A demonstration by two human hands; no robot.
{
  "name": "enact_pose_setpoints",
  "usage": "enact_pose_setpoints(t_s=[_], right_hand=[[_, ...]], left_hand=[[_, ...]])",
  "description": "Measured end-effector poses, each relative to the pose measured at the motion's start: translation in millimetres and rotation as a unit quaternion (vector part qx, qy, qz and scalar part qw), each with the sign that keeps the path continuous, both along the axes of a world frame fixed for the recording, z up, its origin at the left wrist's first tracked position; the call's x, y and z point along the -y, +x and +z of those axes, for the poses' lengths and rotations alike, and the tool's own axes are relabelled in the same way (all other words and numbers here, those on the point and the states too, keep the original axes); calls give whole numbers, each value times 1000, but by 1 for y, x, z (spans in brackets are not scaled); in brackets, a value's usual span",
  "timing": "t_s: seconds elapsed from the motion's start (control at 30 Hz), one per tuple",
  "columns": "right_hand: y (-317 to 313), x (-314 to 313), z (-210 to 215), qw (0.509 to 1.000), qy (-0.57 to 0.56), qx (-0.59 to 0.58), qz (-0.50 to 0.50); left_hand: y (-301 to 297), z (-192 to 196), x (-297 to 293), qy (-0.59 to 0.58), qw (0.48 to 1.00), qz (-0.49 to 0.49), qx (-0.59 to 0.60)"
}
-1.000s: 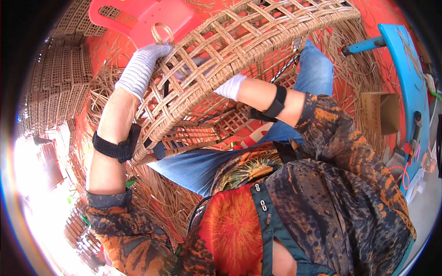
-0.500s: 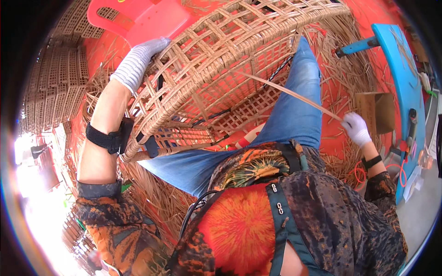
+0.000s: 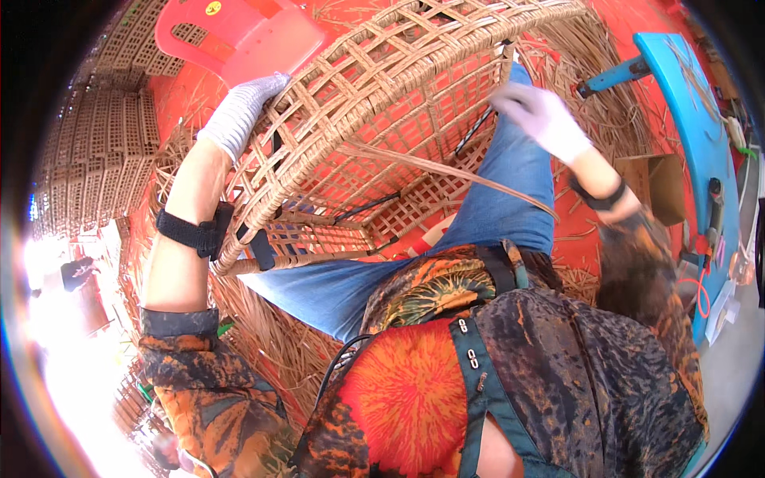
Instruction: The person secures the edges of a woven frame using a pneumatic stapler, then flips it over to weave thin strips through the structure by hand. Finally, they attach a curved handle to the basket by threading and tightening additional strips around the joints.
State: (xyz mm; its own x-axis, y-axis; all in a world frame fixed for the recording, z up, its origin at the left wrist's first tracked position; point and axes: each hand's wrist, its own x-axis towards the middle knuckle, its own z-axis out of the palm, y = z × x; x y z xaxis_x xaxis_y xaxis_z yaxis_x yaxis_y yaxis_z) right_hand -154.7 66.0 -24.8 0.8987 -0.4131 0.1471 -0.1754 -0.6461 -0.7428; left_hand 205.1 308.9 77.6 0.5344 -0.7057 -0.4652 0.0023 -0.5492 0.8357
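A large woven basket (image 3: 343, 119) of brown strands over a dark frame leans tilted across my lap, its thick wrapped rim toward me. My left hand (image 3: 241, 111), in a whitish knit glove, is closed over the basket's far left side, its fingertips partly hidden. A long flat strand (image 3: 454, 173) comes out of the rim and lies slack across the basket's opening and my right thigh, its end curling loose. My right hand (image 3: 542, 119), gloved in white, is near the basket's right end, away from that strand; its fingers are smeared by motion.
A red plastic chair (image 3: 239, 36) stands beyond the basket. At left are stacked woven panels (image 3: 100, 151). On the right are a blue bench (image 3: 693, 119) with tools on it and a cardboard box (image 3: 657, 187). Loose strands (image 3: 606, 88) litter the red floor.
My right hand has let go of the strand's end and swung inward and up to the basket's right end. The strand now sags. My left hand stays on the basket.
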Motion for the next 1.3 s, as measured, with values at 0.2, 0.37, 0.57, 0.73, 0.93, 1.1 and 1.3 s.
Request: enact_pose_setpoints(t_s=[0.2, 0.37, 0.57, 0.73, 0.93, 1.1, 1.3], right_hand=[[185, -101, 28, 937, 12, -323, 136], [208, -111, -7, 893, 368, -171, 194], [190, -99, -6, 938, 276, -162, 134], [144, -98, -4, 988, 116, 15, 102], [-6, -65, -3, 998, 27, -25, 54], [-78, -61, -6, 989, -13, -142, -25], [-46, -66, -26, 979, 43, -200, -4]], left_hand=[[6, -5, -2, 1, 997, 50, -65], [25, -14, -1, -3, 995, 56, -89], [26, -15, -2, 28, 995, 48, -82], [24, -11, -5, 38, 992, 53, -110], [36, -19, -13, -32, 997, -32, -70], [23, -21, -26, -84, 980, -43, -175], [23, -17, -20, -60, 979, -161, 106]])
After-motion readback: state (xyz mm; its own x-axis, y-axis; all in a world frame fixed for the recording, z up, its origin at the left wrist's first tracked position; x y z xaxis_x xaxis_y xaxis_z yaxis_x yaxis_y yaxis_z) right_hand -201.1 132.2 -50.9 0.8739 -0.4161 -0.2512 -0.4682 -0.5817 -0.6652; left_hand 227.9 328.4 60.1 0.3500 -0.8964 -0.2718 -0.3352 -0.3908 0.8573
